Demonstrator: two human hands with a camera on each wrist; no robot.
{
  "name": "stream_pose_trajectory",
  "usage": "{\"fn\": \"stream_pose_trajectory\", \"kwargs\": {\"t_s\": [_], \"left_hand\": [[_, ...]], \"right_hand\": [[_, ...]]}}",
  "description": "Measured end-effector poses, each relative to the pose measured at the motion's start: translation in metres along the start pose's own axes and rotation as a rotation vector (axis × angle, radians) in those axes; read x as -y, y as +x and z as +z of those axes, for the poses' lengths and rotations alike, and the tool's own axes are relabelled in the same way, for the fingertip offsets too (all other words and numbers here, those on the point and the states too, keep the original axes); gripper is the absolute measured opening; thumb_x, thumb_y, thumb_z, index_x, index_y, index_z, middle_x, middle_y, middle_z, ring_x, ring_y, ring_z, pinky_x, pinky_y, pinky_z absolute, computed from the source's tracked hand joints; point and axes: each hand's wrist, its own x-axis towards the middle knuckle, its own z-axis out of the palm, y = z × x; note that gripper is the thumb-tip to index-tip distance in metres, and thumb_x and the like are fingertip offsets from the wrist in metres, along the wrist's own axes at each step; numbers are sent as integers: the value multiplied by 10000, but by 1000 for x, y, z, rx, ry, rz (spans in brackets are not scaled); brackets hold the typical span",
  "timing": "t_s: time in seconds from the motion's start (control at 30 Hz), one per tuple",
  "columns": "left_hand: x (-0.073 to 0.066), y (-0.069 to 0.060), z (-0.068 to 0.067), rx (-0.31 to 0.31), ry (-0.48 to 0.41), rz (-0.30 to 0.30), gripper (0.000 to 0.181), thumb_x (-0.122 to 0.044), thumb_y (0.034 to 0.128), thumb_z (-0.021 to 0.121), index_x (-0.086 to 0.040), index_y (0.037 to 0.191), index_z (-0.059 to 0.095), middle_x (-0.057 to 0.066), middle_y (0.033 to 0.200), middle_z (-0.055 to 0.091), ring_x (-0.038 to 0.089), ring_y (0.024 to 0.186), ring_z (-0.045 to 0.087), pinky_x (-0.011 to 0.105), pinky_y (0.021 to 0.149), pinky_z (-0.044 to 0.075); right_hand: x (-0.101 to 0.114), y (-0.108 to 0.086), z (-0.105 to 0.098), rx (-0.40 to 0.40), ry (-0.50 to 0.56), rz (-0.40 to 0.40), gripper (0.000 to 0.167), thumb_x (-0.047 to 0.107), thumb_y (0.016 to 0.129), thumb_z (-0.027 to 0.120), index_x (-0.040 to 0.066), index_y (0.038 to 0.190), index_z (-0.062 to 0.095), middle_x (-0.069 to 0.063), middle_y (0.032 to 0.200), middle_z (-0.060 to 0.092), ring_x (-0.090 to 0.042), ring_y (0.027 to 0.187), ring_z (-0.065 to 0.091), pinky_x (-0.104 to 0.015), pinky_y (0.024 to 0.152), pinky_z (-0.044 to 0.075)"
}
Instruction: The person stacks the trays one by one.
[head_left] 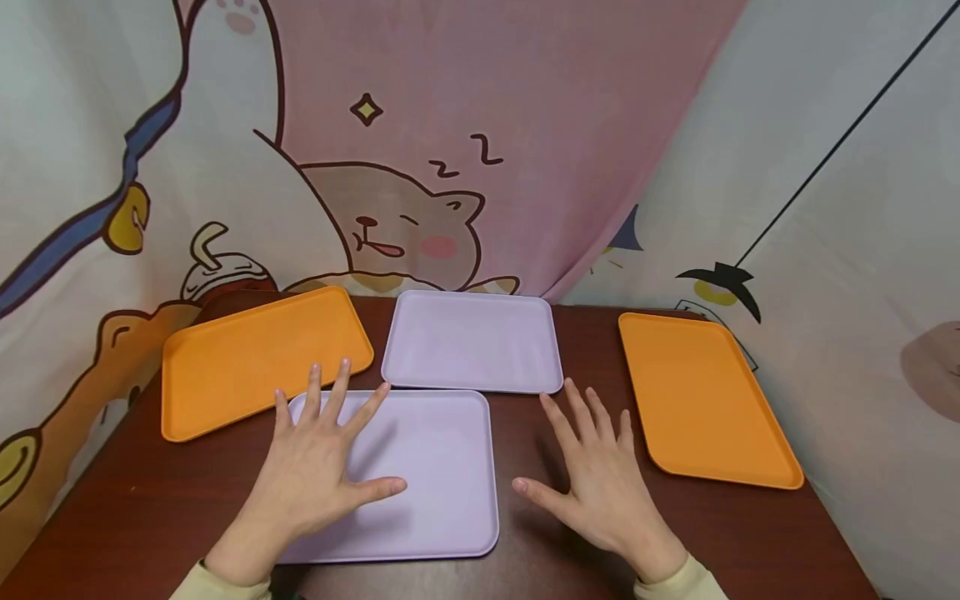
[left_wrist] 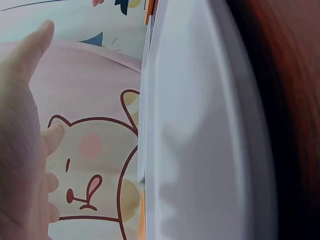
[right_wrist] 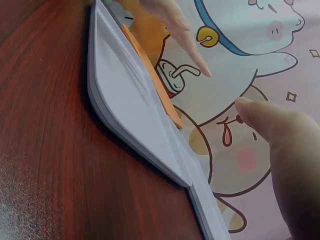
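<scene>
My left hand point(head_left: 313, 467) hovers, fingers spread, over the left part of the near lilac tray point(head_left: 442, 475), casting a shadow on it. To the right of that tray, my right hand point(head_left: 603, 487) is held above the bare tabletop with its fingers fanned out. Neither hand holds anything. A second lilac tray point(head_left: 472, 342) lies behind the near one, close to its far edge. In the left wrist view the near tray point(left_wrist: 195, 100) fills the middle, beside the left thumb point(left_wrist: 35, 45). The right thumb point(right_wrist: 270, 120) shows at the right of the right wrist view.
An orange tray point(head_left: 255, 367) lies slanted at the back left, and another orange tray point(head_left: 705, 400) lies at the right. All rest on a dark reddish-brown wooden table point(head_left: 135, 508). A cartoon-printed curtain point(head_left: 585, 100) hangs behind and along the sides.
</scene>
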Motion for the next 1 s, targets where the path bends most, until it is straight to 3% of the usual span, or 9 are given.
{"fn": "stream_pose_trajectory", "kwargs": {"t_s": [0.4, 0.67, 1.0], "left_hand": [[4, -2, -4, 25, -22, -51, 1134, -981, 753, 541, -405, 1685, 253, 168, 1758, 11, 513, 1570, 19, 831, 1134, -58], [11, -4, -12, 54, -54, -116, 1125, -922, 803, 580, -299, 1692, 285, 166, 1753, 16, 485, 1577, -26, 855, 1122, -6], [20, -8, -20, 56, -83, -159, 1102, -903, 829, 575, -287, 1694, 279, 175, 1750, 32, 513, 1569, 41, 878, 1101, 87]], "right_hand": [[7, 0, -5, 11, 109, 56, 1038, 815, 877, 620, 190, 1661, 350, -144, 1740, 187, -476, 1527, 254, -861, 1095, 189], [11, 0, -8, -3, 204, 91, 991, 742, 915, 651, 183, 1669, 331, -148, 1734, 203, -466, 1514, 288, -817, 1111, 244], [16, 1, -9, -12, 343, 165, 919, 659, 951, 681, 162, 1655, 359, -127, 1736, 196, -493, 1484, 331, -843, 1057, 304]]}}
